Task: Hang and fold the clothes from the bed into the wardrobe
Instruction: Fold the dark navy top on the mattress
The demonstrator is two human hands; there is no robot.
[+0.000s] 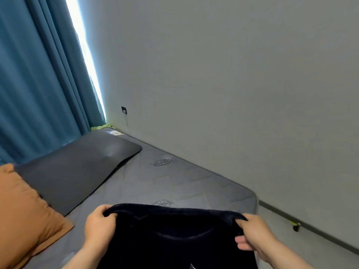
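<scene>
I'm seeing the grey bed (pixel 174 183) lying along the wall, with the black garment (pixel 174 239) hanging spread over its near end. My left hand (pixel 99 226) and right hand (pixel 254 235) are each gripping one top corner of it.

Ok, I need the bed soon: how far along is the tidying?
Looks done: the visible mattress bears only a grey pillow and an orange pillow. In hand: left hand and right hand grip a dark garment by its top edge. Left: the garment hangs unfolded, so folding or hanging it remains.
</scene>
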